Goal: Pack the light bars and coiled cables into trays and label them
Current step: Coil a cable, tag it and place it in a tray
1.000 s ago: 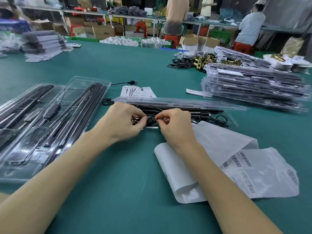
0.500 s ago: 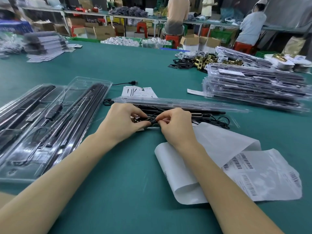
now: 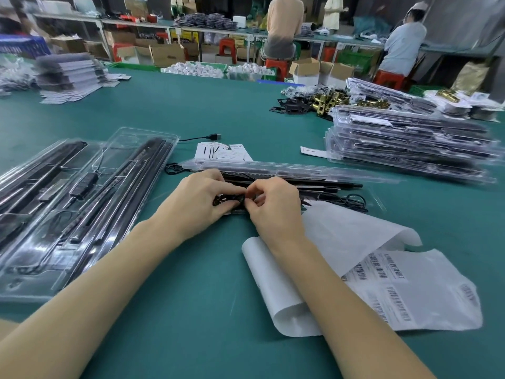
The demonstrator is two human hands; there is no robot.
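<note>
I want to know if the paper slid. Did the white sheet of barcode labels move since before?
No. The white sheet of barcode labels lies in the same spot on the green table, beside the right hand.

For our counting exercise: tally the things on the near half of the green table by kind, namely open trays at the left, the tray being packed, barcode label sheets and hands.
Open trays at left: 2
Tray being packed: 1
Barcode label sheets: 1
Hands: 2, left hand and right hand
Total: 6
</note>
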